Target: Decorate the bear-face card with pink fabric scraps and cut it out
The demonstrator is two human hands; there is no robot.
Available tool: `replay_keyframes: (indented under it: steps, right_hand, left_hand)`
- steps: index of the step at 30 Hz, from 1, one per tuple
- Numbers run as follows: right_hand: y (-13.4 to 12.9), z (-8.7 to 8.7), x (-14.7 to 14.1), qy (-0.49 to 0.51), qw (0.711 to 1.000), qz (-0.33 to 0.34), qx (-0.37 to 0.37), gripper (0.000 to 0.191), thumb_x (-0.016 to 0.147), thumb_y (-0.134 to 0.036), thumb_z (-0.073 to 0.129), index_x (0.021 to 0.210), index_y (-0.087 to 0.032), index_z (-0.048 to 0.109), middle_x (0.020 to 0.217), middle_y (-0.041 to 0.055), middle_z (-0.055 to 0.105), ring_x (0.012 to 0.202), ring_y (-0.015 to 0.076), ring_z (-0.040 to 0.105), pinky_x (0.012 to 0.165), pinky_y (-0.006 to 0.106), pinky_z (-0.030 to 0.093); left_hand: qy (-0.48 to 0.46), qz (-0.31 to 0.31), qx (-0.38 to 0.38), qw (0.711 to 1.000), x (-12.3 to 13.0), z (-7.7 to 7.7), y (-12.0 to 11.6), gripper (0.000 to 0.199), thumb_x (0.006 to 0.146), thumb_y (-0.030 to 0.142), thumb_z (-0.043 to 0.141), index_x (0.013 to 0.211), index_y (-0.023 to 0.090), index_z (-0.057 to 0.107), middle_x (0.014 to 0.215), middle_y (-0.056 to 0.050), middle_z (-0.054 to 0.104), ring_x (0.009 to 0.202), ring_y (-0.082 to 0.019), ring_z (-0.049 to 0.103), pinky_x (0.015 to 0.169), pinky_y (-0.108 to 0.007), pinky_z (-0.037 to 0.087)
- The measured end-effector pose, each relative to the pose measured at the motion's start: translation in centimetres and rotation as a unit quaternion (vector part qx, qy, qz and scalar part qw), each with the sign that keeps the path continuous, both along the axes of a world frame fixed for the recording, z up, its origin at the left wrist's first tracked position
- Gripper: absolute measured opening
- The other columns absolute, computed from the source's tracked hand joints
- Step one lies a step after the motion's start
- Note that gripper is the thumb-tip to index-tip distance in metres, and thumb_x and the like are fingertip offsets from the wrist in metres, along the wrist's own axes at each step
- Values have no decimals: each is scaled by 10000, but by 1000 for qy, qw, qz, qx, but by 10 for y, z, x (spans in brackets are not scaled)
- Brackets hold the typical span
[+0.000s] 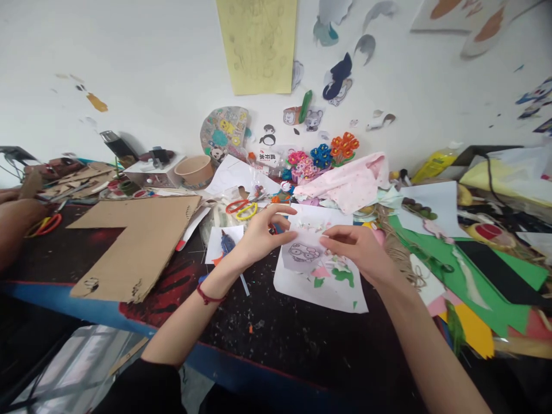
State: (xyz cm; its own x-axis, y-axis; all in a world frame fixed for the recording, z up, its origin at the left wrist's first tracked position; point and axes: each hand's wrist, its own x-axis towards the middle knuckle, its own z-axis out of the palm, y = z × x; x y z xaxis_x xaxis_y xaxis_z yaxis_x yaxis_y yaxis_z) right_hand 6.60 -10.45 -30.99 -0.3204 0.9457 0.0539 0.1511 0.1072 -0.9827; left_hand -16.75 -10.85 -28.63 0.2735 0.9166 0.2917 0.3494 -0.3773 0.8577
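Between my hands is a small piece of white paper [298, 261] with a cartoon animal drawn on it. My left hand [266, 233] pinches its upper left edge between thumb and fingers. At its right edge, my right hand [356, 247] grips with thumb and forefinger. The paper is held just above a larger white sheet [319, 296], on which green scraps [344, 276] and pink scraps lie scattered. Left of the sheet, partly behind my left forearm, lies a white card [214, 246] with a dark blue shape on it.
Cut cardboard [129, 236] lies to the left, beside another person's arm [15, 227] and red-handled scissors [52, 223]. Behind my hands are yellow-handled scissors [247, 211], a pink cloth [345, 187] and beaded flowers [321, 155]. Green paper [470, 267] and a black phone-like slab [495, 270] lie right.
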Motion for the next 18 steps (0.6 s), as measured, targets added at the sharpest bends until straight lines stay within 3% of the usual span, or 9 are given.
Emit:
replay_keyframes:
  steps: [4, 6, 8, 10, 12, 15, 18]
  right_hand:
    - [0, -7, -6, -56, 982, -52, 174, 194, 821, -392, 721, 842, -199, 716, 840, 52, 698, 736, 188, 624, 684, 342, 524]
    - [-9, -18, -11, -108, 952, -53, 283, 115, 889, -309, 653, 870, -219, 723, 893, 59, 704, 829, 205, 641, 770, 371, 533]
    - [-22, -37, -13, -167, 921, -10, 352, 142, 934, -253, 590, 934, -228, 729, 970, 70, 712, 947, 224, 648, 876, 415, 528]
    - [-37, -60, -12, -245, 894, 82, 366, 175, 936, -261, 593, 1066, -242, 708, 1107, 71, 706, 1065, 253, 635, 960, 472, 509]
    - [-48, -79, -10, -295, 883, 95, 353, 257, 950, -247, 567, 1188, -226, 660, 1244, 87, 671, 1182, 265, 601, 1008, 485, 501]
    - [-54, -94, -12, -344, 868, 79, 349, 360, 982, -232, 491, 1327, -169, 568, 1398, 112, 581, 1325, 265, 509, 1066, 494, 478]
    - [-47, -95, -26, -381, 845, 86, 364, 459, 1003, -245, 436, 1451, -145, 439, 1506, 118, 460, 1395, 259, 431, 1111, 509, 440]
  left_hand:
    - [74, 35, 135, 987, -5, -8, -2, 352, 874, 195, 655, 1209, 190, 546, 895, -15, 690, 893, -158, 636, 885, -336, 456]
    - [168, 50, 227, 958, -14, -20, -14, 286, 923, 171, 596, 1203, 203, 551, 952, -25, 711, 970, -175, 620, 936, -367, 421]
    - [285, 33, 297, 911, -27, -35, -33, 253, 960, 128, 515, 1197, 197, 568, 989, -43, 719, 986, -185, 612, 922, -374, 406]
    - [398, -30, 295, 868, -42, -51, -53, 325, 971, 77, 445, 1263, 174, 547, 1056, -57, 726, 1062, -203, 606, 941, -383, 393]
    - [449, -49, 267, 851, -54, -64, -70, 311, 978, 108, 450, 1259, 176, 565, 1169, -59, 710, 1125, -218, 597, 977, -402, 381]
    - [441, 13, 255, 860, -58, -74, -80, 274, 985, 162, 482, 1234, 186, 596, 1280, -42, 675, 1197, -212, 589, 1040, -418, 360]
    - [455, 70, 254, 851, -47, -77, -74, 315, 992, 205, 486, 1291, 157, 574, 1362, -74, 621, 1286, -231, 546, 1071, -434, 355]
